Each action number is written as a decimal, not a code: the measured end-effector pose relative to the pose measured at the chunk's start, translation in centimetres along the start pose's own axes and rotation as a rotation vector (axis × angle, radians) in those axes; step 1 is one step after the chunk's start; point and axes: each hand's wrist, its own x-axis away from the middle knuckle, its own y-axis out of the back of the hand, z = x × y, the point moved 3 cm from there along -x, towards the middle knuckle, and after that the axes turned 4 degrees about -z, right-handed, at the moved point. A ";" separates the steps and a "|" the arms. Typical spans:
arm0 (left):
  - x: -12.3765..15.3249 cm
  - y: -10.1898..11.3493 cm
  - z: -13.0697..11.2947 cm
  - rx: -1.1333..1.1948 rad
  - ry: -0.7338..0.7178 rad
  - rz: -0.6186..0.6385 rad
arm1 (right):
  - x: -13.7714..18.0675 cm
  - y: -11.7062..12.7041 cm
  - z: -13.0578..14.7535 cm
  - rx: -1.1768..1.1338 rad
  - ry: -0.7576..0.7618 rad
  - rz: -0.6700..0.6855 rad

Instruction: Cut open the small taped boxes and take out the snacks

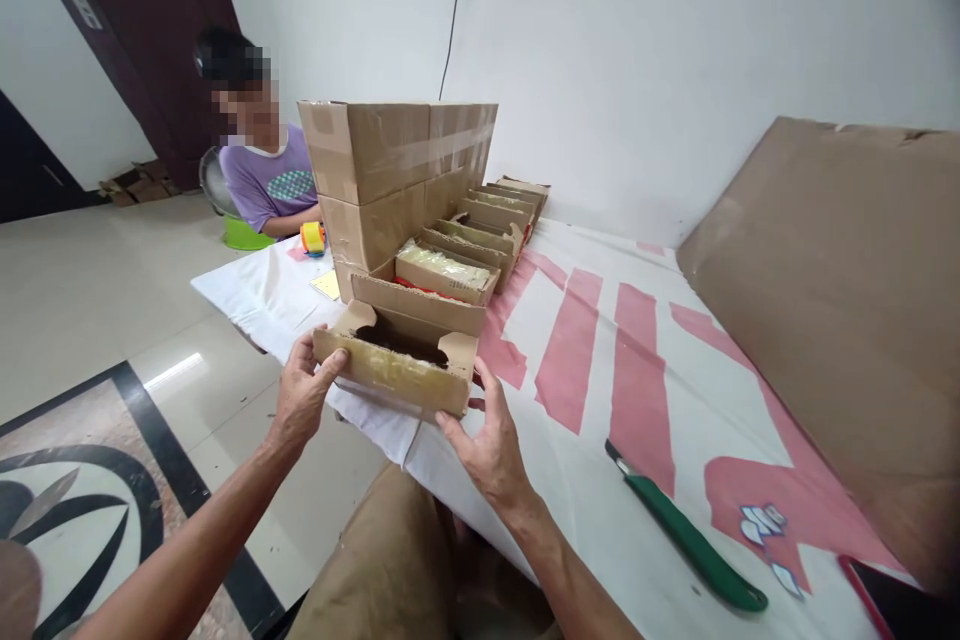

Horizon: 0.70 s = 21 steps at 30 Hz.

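Between my hands is a small open cardboard box (390, 375) at the near edge of the table, its top flaps raised and its inside dark. My left hand (304, 385) grips the box's left end, thumb on the front face. At the right end, my right hand (487, 430) holds the lower corner with thumb and fingers. Directly behind stands a row of similar open boxes (450, 265), some with clear plastic and a bit of red showing. Taped, closed cartons (382, 155) are stacked to the left of that row.
A green-handled knife (690, 540) lies on the pink-and-white tablecloth (570, 350), near a dark phone-like object (885, 600). A large cardboard sheet (832, 300) leans at the right. Beyond the stack sits another person (266, 175), near an orange-yellow tape roll (312, 238).
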 end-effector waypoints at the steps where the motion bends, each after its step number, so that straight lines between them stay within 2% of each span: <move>1: -0.8 -0.4 0.4 0.010 -0.004 0.003 | -0.3 -0.5 -0.5 -0.005 -0.014 -0.002; 4: -2.7 -1.5 1.9 0.034 0.024 0.042 | -0.5 -1.5 -2.5 -0.013 -0.059 0.004; 6: -2.9 -1.6 3.1 0.008 0.033 0.073 | 0.0 -1.6 -4.2 0.000 -0.096 0.003; 10: -0.8 -0.1 5.0 -0.181 0.038 0.019 | 1.5 -1.5 -6.8 0.039 -0.173 -0.003; 13: 0.6 0.3 5.9 -0.272 0.052 -0.005 | 1.8 -2.2 -7.4 0.011 -0.183 0.037; 18: 0.1 -1.8 7.0 -0.193 0.061 -0.051 | 1.1 -3.9 -7.9 -0.049 -0.193 -0.013; 21: 0.4 -3.4 8.0 -0.134 0.046 -0.033 | 1.0 -4.6 -8.5 -0.060 -0.200 -0.034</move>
